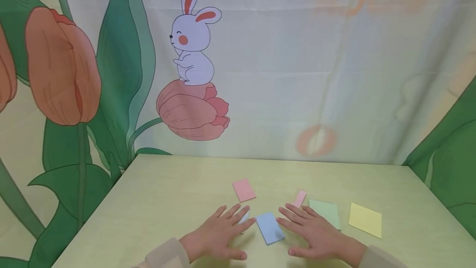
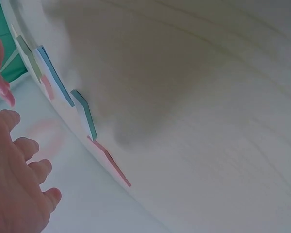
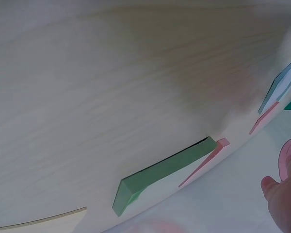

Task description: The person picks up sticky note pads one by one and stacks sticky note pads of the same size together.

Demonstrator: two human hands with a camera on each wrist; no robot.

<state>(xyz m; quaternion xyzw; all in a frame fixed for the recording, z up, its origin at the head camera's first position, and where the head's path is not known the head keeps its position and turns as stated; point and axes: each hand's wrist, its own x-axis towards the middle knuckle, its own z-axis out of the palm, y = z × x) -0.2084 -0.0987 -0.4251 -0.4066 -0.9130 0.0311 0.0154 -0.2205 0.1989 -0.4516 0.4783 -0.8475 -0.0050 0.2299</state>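
Observation:
Both hands hover palm down over the table, fingers spread and holding nothing. Between them lies a blue sticky-note pad (image 1: 270,228). My left hand (image 1: 219,235) partly covers a pale blue pad (image 1: 245,216), and a pink pad (image 1: 243,190) lies just beyond its fingertips. Past the fingers of my right hand (image 1: 317,235) shows a narrow pink pad (image 1: 300,197), its near end hidden. A thick green pad (image 3: 165,170) lies right beside that hand, with a yellow pad (image 1: 365,220) farther right. In the left wrist view, the left fingers (image 2: 39,170) are apart from the pads.
The pale wooden table (image 1: 167,185) ends at a back edge against a hanging cloth (image 1: 267,73) printed with tulips and a rabbit. More of the printed cloth runs down along the table's left and right sides.

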